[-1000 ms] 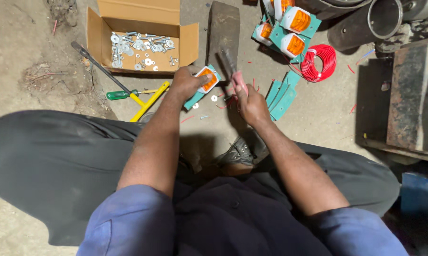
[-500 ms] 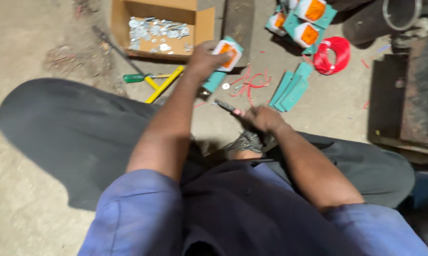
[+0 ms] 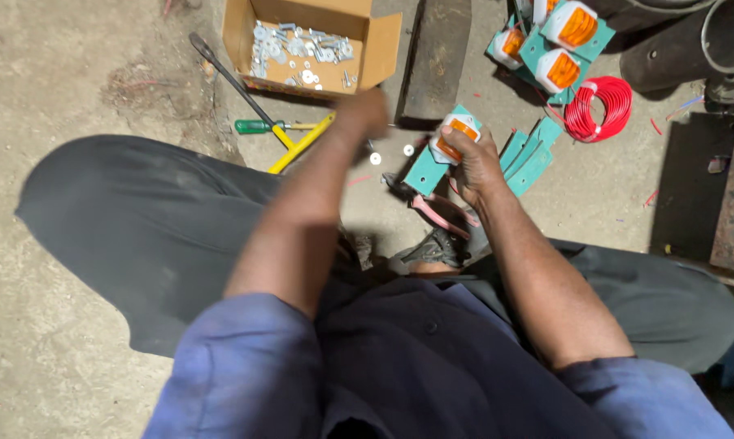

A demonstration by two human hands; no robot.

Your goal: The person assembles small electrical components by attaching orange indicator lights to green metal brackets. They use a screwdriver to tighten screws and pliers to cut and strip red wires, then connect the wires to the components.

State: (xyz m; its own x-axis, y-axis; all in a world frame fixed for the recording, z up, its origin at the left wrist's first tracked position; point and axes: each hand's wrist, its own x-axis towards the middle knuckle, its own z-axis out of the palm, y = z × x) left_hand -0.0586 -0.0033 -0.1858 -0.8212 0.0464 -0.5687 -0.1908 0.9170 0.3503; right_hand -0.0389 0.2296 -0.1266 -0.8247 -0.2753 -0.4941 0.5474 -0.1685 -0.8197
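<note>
My right hand grips a small orange lamp on a teal metal bracket, holding it just above the floor in front of my knees. My left hand is blurred with motion and reaches out to the front edge of an open cardboard box filled with silver screws and washers; its fingers cannot be made out. Pink-handled pliers lie on the floor under my right wrist. Two white washers sit on the floor between my hands.
A green-handled screwdriver and a yellow tool lie left of my left hand. Spare teal brackets, a red wire coil and finished orange lamps lie to the right. A dark metal block and pipes lie beyond.
The lamp and bracket passed from my left hand to my right. The pliers left my right hand and now lie on the floor. My left hand swung towards the box.
</note>
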